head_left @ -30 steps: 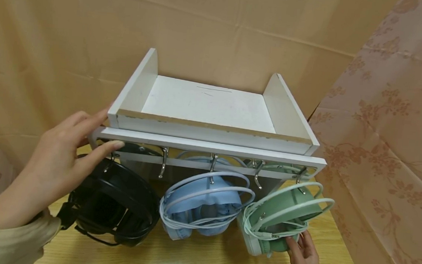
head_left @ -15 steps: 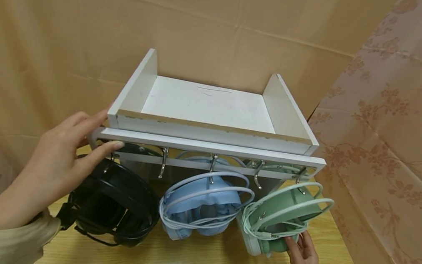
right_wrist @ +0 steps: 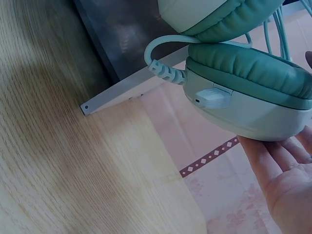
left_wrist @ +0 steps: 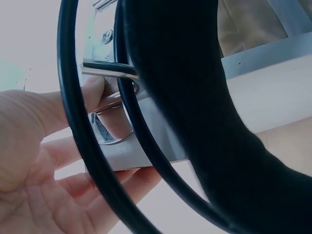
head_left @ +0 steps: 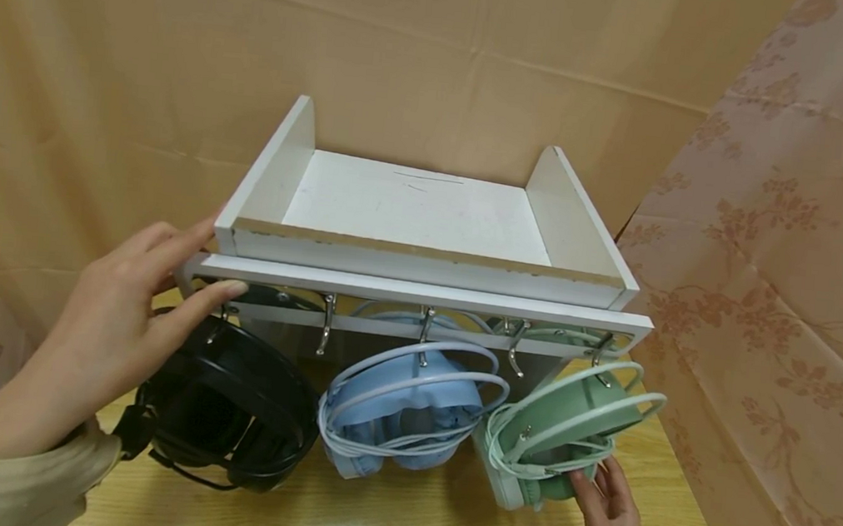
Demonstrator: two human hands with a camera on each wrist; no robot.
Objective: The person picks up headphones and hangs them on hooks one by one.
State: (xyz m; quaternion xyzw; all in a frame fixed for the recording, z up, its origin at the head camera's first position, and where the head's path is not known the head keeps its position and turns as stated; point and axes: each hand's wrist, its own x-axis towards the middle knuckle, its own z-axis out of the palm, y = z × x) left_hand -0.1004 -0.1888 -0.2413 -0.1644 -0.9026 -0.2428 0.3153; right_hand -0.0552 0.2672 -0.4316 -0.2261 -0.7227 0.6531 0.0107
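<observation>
My left hand (head_left: 113, 303) grips the left end of a white hook rail (head_left: 426, 291), thumb on its front face and fingers behind. Just below it black headphones (head_left: 253, 382) with a boom microphone hang from a hook; their headband and thin hoops cross in front of the hand (left_wrist: 44, 161) in the left wrist view. Light blue headphones (head_left: 410, 387) hang at the middle. At the far right hang mint-green headphones (head_left: 590, 403), cable wrapped round them. My right hand (head_left: 610, 513) holds their lower right ear cup (right_wrist: 234, 117), with fingers against the pale shell in the right wrist view.
Behind the rail stands a white shelf unit (head_left: 426, 213) with raised sides. Two metal hooks, a left one (head_left: 326, 326) and a right one (head_left: 514, 350), carry nothing. Below lies a wood-grain table (head_left: 429, 523); cloth curtains (head_left: 439, 64) close off the back and right.
My right hand has shifted very slightly to the right at the green headphones' ear cup, and they have swung a touch. The left hand keeps its hold on the rail.
</observation>
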